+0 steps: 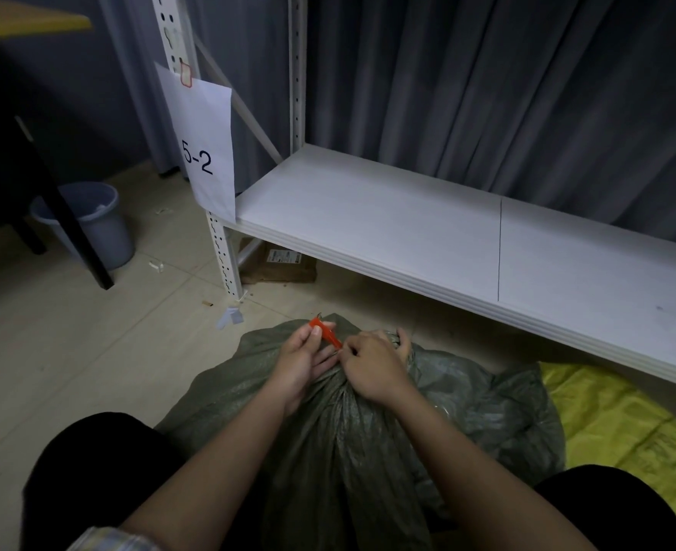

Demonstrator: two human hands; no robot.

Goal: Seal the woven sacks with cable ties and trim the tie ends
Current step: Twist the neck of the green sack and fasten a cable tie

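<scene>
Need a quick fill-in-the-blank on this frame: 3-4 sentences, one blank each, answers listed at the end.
1. The left hand pinches a cable tie whose colour is ____.
2. The right hand grips the gathered neck of the ____ woven sack.
3. The paper sign hanging on the shelf post reads ____.
4. Beside the table leg, on the floor, stands a grey ____.

Missing words: red; green; 5-2; bucket
</scene>
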